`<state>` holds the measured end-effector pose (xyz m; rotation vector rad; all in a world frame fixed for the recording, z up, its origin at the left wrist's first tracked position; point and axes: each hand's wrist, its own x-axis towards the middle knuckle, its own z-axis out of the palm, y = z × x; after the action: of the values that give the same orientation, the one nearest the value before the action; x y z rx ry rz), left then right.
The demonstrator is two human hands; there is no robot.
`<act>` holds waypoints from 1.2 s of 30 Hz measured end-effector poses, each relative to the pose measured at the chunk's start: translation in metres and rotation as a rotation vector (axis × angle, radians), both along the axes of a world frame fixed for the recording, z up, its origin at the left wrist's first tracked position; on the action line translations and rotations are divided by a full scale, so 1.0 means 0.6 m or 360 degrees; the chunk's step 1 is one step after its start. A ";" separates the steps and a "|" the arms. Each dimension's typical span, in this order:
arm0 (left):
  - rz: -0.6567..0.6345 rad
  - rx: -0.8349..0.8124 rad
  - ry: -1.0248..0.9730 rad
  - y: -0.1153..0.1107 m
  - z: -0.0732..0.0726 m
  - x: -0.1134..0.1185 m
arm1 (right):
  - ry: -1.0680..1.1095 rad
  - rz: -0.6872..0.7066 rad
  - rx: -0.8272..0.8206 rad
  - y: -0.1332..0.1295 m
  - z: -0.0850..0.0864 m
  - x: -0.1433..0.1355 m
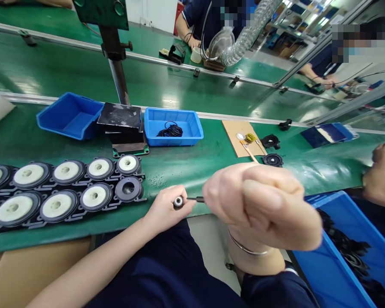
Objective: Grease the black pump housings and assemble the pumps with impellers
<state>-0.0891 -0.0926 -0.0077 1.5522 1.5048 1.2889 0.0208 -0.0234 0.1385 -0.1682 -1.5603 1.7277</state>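
My left hand (pixel 167 205) is closed around a small black round part with a pale ring-shaped end (pixel 178 201), held just off the front edge of the green bench. My right hand (pixel 263 205), a fist wearing a thin bangle, is raised close to the camera and blurred. A thin dark rod-like tool (pixel 197 199) runs from this fist towards the left fingers; its grip end is hidden. To the left, two rows of black round housings hold white discs (pixel 96 196). The nearest housing (pixel 128 188) shows a dark centre without a white disc.
Behind stand a blue bin (pixel 67 115), a black block (pixel 120 115) and a blue tray (pixel 149 139) with black rings. Brushes lie on a cardboard sheet (pixel 232 137) beside black parts. A blue crate (pixel 329 244) of black parts sits at right, near another person's hand (pixel 381 171).
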 end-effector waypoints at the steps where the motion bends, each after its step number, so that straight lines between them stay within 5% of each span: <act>1: -0.0040 -0.0003 0.0008 -0.005 0.010 -0.002 | 0.0057 -0.0018 -0.0016 0.002 0.004 0.003; 7: -0.0203 0.0000 0.0282 -0.039 0.079 -0.039 | 0.0300 -0.0085 -0.0031 0.027 -0.012 0.010; 12: 0.0181 0.0030 0.0961 -0.070 0.120 -0.120 | 0.0237 -0.0227 -0.0177 0.041 -0.027 0.014; 16: 0.0407 0.0178 0.1254 -0.084 0.119 -0.170 | 0.0209 -0.0219 -0.0248 0.040 -0.035 0.003; 27: 0.0157 0.0056 0.1563 -0.074 0.110 -0.180 | 0.0116 -0.0130 -0.0421 0.025 -0.054 -0.040; 31: 0.0370 0.0195 0.1653 -0.086 0.131 -0.186 | 0.0111 -0.0046 -0.0443 0.017 -0.053 -0.067; 36: 0.0890 0.0523 0.1314 -0.124 0.129 -0.211 | 0.0237 0.0163 -0.0408 -0.005 -0.059 -0.133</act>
<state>-0.2155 -0.1673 0.0698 2.1239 2.4715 1.2887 -0.0591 -0.0262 0.1032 -0.0861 -1.2569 1.9711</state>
